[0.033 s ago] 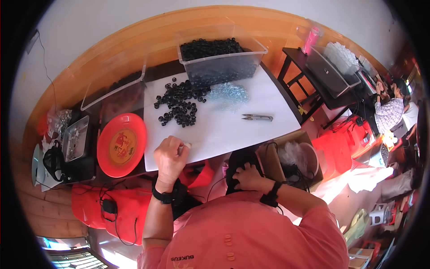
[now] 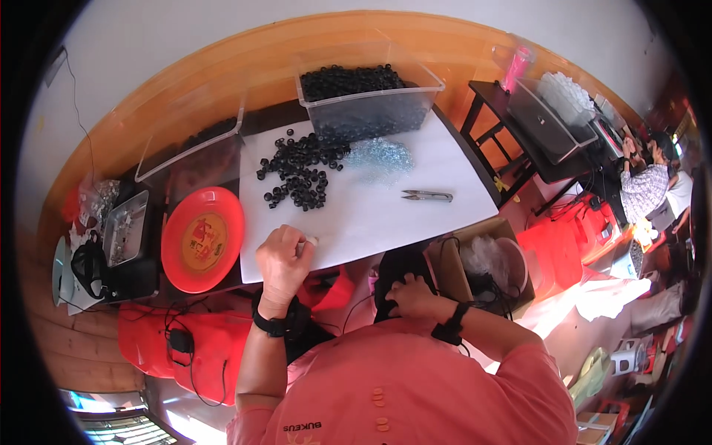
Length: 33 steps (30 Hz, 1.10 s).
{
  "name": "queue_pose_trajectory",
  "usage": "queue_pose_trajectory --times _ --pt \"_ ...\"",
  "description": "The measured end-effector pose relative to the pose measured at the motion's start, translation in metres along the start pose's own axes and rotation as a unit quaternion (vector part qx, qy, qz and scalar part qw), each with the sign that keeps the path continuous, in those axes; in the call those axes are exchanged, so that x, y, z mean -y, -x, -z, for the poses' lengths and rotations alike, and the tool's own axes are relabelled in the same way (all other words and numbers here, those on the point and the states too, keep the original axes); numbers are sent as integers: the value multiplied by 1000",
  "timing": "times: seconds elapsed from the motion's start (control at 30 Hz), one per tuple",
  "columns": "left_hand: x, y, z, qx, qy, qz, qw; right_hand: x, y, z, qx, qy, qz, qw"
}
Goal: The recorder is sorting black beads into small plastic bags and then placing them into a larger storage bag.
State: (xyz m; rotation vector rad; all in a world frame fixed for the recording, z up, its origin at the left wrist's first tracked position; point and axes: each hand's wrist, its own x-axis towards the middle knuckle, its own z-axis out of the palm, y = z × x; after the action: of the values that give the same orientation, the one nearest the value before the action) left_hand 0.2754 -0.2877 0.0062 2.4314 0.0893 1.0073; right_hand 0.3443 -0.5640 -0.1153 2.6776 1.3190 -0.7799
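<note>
My left hand (image 2: pixel 284 256) rests closed at the near edge of the white tabletop (image 2: pixel 356 222), fingers curled in. A small pale spot shows at its fingertips; whether it is a held thing or a nail I cannot make out. Beyond it lies a loose heap of black ring-shaped pieces (image 2: pixel 302 174), with a patch of tiny light-blue clear beads (image 2: pixel 380 159) beside them. A pair of metal thread snips (image 2: pixel 427 196) lies on the right of the sheet. My right hand (image 2: pixel 411 297) lies with fingers apart on the dark cloth over my lap, holding nothing.
A clear bin (image 2: pixel 363 107) full of black pieces stands at the back; another clear bin (image 2: pixel 189 152) is at the left. A red plate (image 2: pixel 172 241) lies left of the sheet, near a metal tray (image 2: pixel 124 230). A cardboard box (image 2: pixel 452 267) stands at the right. A person (image 2: pixel 644 189) sits far right.
</note>
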Motion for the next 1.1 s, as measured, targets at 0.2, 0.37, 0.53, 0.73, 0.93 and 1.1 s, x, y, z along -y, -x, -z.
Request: queue_pose_trajectory --times 0.2,0.37,0.53,0.73,0.93,1.1 --pt "1 0 -2 8 3 3 1000 6 28 46 1 -273 109 956" --pt "1 2 -2 2 10 -6 1000 9 67 143 -286 -294 158 898" --pt "-1 2 1 13 10 -5 1000 -47 41 182 -525 -37 58 849" --pt "1 1 -2 8 4 -18 1000 -69 14 169 -464 37 -27 885" --pt "2 -2 -3 15 -8 -20 1000 -77 8 172 -423 2 -25 906" --pt "3 -2 -2 9 -7 -20 1000 -75 6 188 -350 -61 -28 934"
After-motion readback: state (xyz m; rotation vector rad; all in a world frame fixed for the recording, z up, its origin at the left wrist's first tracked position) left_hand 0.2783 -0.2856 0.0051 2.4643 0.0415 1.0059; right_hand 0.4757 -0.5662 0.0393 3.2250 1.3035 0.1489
